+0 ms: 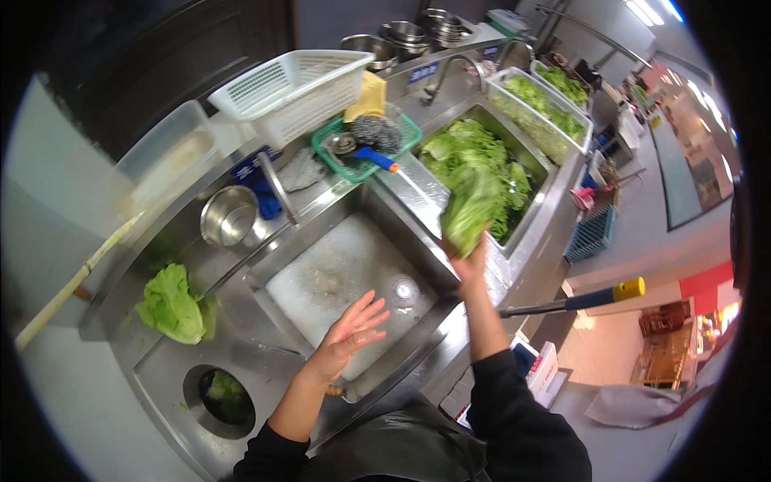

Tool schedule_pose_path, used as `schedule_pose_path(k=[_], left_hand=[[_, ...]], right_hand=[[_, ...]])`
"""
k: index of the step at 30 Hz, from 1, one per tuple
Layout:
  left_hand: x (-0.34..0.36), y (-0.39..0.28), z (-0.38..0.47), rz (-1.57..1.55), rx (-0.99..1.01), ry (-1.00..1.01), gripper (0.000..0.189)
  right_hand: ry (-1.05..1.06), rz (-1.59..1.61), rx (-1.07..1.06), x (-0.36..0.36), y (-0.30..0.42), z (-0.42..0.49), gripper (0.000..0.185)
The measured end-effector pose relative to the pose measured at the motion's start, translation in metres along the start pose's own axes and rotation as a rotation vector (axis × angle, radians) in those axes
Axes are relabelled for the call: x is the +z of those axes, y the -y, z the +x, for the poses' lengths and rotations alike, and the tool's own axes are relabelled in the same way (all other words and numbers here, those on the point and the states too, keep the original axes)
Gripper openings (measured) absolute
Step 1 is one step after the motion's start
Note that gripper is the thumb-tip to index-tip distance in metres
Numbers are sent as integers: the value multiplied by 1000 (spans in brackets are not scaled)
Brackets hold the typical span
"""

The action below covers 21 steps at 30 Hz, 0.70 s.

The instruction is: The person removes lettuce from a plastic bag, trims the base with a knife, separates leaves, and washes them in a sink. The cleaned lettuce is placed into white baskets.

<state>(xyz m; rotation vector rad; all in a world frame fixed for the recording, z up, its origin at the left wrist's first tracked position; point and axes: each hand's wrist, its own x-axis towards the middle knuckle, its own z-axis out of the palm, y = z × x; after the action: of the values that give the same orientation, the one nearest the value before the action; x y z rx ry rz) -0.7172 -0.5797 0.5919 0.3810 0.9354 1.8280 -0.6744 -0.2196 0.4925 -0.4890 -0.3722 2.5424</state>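
Observation:
My right hand (471, 260) grips a head of leaf lettuce (473, 211), blurred by motion, at the near edge of the right sink basin (538, 208). Loose lettuce leaves (464, 147) fill most of that basin. My left hand (354, 334) is held with fingers apart and nothing in it, above the middle sink basin (355, 265), whose bottom looks wet and has a round drain strainer. Another piece of lettuce (174, 307) lies on the steel counter to the left. Below it, a round hole (194, 385) in the counter has green leaf scraps inside.
Two white baskets of lettuce (536, 111) stand beyond the right basin. A green tray (337, 165) holds a steel-wool scourer (374, 132) and a blue-handled tool (376, 158). A steel bowl (229, 217) sits near the tap (278, 187). A yellow-ended handle (602, 295) juts out at right.

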Motion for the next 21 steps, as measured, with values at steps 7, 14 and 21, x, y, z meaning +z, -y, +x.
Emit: schedule_pose_path(k=[7,14,21], left_hand=[[-131,16,-137,605,71,-927,43],[-232,-77,-258,2108,135,-945,61],[-322,-144,-248,2542,-91,-351,65]], right_hand=[[-559,-561,-120,-6,67,82,88],[571,-1720,172,-16,-191,-131,28],[1145,-2401,99,8,-308,-261,78]])
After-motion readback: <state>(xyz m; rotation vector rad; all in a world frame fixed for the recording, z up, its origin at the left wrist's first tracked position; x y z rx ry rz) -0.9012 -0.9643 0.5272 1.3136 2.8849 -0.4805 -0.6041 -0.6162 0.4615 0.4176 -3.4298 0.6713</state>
